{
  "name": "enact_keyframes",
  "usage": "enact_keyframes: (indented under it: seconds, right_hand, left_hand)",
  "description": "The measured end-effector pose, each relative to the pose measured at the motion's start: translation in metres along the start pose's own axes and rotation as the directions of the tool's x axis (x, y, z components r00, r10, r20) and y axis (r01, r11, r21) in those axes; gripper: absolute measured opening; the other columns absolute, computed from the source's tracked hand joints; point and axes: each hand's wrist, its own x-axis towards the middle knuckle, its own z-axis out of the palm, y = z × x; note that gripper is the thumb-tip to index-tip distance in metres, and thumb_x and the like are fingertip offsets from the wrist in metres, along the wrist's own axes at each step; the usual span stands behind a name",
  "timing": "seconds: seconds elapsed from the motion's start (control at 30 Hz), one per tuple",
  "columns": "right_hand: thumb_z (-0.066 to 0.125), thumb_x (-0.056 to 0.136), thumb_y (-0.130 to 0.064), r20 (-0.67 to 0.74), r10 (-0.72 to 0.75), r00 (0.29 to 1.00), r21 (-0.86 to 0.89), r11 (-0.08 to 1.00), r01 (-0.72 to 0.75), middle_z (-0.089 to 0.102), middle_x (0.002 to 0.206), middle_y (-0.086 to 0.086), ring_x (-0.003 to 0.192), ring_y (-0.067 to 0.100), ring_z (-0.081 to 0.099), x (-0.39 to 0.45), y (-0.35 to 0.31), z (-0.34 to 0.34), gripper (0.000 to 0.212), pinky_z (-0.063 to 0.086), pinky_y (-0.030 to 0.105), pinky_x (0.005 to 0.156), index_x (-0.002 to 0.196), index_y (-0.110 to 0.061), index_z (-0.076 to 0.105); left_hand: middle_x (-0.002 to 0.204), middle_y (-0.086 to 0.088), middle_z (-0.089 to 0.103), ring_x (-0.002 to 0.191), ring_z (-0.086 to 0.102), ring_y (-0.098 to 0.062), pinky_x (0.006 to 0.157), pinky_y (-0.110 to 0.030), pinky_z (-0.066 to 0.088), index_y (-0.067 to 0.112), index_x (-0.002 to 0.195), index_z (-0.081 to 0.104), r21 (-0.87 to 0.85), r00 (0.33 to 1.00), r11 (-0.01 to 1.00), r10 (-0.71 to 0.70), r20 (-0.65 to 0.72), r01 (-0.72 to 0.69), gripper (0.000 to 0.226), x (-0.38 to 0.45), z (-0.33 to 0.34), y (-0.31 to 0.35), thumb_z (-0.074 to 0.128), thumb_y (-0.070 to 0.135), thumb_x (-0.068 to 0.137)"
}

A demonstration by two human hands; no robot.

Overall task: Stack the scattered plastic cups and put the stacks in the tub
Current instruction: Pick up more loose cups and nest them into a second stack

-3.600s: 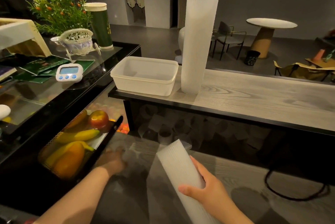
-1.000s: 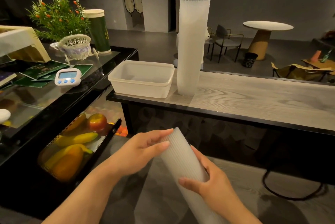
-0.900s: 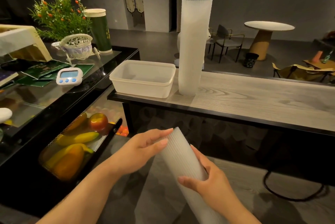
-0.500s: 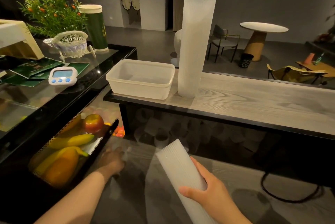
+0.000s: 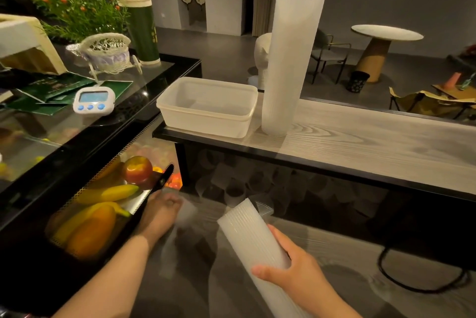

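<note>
A person's right hand (image 5: 296, 270) curls its fingers and thumb round a slanting stack of ribbed plastic cups (image 5: 253, 238) low over the lower wooden counter (image 5: 334, 248), while the left hand (image 5: 161, 212) reaches down among dim, blurred loose cups (image 5: 233, 190) scattered under the raised shelf (image 5: 373, 142); whether its fingers are spread or closed on a cup cannot be told in the gloom. On the shelf a far taller stack (image 5: 292, 57) stands upright just beside the white tub (image 5: 207, 106), which appears to hold nothing yet. The risks, by the look of it: the tall column is narrow at its foot and close to the shelf edge, so a knock from a rising arm or from the held stack could topple it onto the counter; it also looks much longer than the tub, so it may overhang or roll out unless split or laid carefully. The held stack, gripped near its lower end and tilted, could shed cups from its open upper end. To the left, a glass display case (image 5: 85, 137) holds bananas (image 5: 109, 192) and an apple (image 5: 136, 169).
</note>
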Motion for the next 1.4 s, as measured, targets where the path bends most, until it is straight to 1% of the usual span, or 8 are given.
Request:
enact_keyframes:
  seconds: [0.1,0.37,0.6,0.83,0.97,1.13,1.27,1.4]
  right_hand:
    - [0.072,0.05,-0.083,0.004,0.008,1.0,-0.011,1.0,-0.008,0.045,0.133,-0.023,0.117,0.005,0.049,0.002,0.001,0.002,0.111,0.049,0.035,0.101,0.145,-0.058,0.022]
    - [0.076,0.049,-0.08,-0.031,-0.072,0.997,0.058,0.996,0.073,0.047,0.133,-0.031,0.12,-0.002,0.049,-0.007,-0.004,-0.003,0.103,0.047,0.033,0.103,0.138,-0.068,0.025]
    - [0.079,0.049,-0.078,-0.061,-0.148,0.987,0.068,0.986,0.152,0.043,0.136,-0.035,0.123,-0.005,0.046,-0.021,-0.005,-0.008,0.103,0.044,0.032,0.106,0.137,-0.069,0.027]
    - [0.081,0.049,-0.075,-0.119,-0.176,0.977,0.173,0.966,0.195,0.048,0.128,-0.036,0.113,-0.009,0.053,-0.032,-0.01,-0.007,0.094,0.05,0.02,0.092,0.129,-0.072,0.031]
    - [0.079,0.052,-0.073,-0.125,-0.184,0.975,0.199,0.958,0.207,0.048,0.126,-0.036,0.11,-0.009,0.054,-0.036,-0.014,-0.009,0.097,0.049,0.016,0.083,0.134,-0.067,0.028]
    - [0.084,0.056,-0.064,-0.177,-0.201,0.964,0.238,0.941,0.24,0.054,0.123,-0.037,0.109,-0.014,0.054,-0.037,-0.015,-0.008,0.09,0.052,0.018,0.083,0.13,-0.07,0.034]
    - [0.083,0.053,-0.065,-0.199,-0.212,0.957,0.269,0.927,0.262,0.051,0.127,-0.031,0.112,-0.002,0.056,-0.037,-0.017,-0.006,0.097,0.054,0.023,0.085,0.135,-0.067,0.032]
    - [0.085,0.057,-0.06,-0.221,-0.247,0.944,0.269,0.914,0.302,0.052,0.124,-0.033,0.111,-0.006,0.056,-0.032,-0.026,-0.011,0.093,0.053,0.024,0.089,0.132,-0.071,0.03]
  left_hand:
    - [0.075,-0.005,0.056,0.077,0.053,-0.025,0.065,-0.033,0.037,0.016,0.081,0.061,-0.236,1.0,0.971,0.028,0.002,-0.027,0.02,-0.014,-0.014,0.038,0.058,0.022,0.099]
    - [0.109,0.006,0.062,0.104,0.057,-0.009,0.091,-0.037,0.047,0.016,0.093,0.061,-0.345,0.951,0.911,0.284,0.124,-0.227,0.018,-0.072,-0.043,0.112,0.056,0.033,0.098]
    - [0.103,0.015,0.062,0.092,0.059,0.004,0.072,-0.018,0.042,0.037,0.106,0.054,-0.261,0.911,0.907,0.379,0.163,-0.331,0.007,-0.102,-0.04,0.141,0.051,0.035,0.1]
    - [0.117,0.027,0.055,0.106,0.055,0.006,0.082,-0.017,0.046,0.042,0.133,0.049,-0.155,0.824,0.868,0.497,0.272,-0.472,0.032,-0.121,-0.03,0.149,0.047,0.039,0.101]
    - [0.126,0.026,0.047,0.107,0.044,0.013,0.088,-0.012,0.035,0.041,0.145,0.041,-0.102,0.781,0.839,0.536,0.321,-0.534,0.043,-0.133,-0.024,0.155,0.039,0.043,0.102]
    - [0.125,0.031,0.045,0.112,0.041,0.015,0.089,-0.006,0.029,0.043,0.144,0.043,-0.144,0.77,0.834,0.548,0.327,-0.532,0.042,-0.137,-0.033,0.169,0.035,0.044,0.103]
    - [0.111,0.045,0.041,0.097,0.038,0.036,0.082,-0.007,0.032,0.047,0.14,0.044,-0.153,0.737,0.81,0.58,0.347,-0.566,0.046,-0.139,-0.034,0.178,0.031,0.054,0.097]
    - [0.124,0.035,0.052,0.109,0.048,0.022,0.089,-0.014,0.037,0.058,0.134,0.044,-0.237,0.727,0.787,0.617,0.301,-0.57,0.043,-0.126,-0.042,0.187,0.032,0.068,0.094]
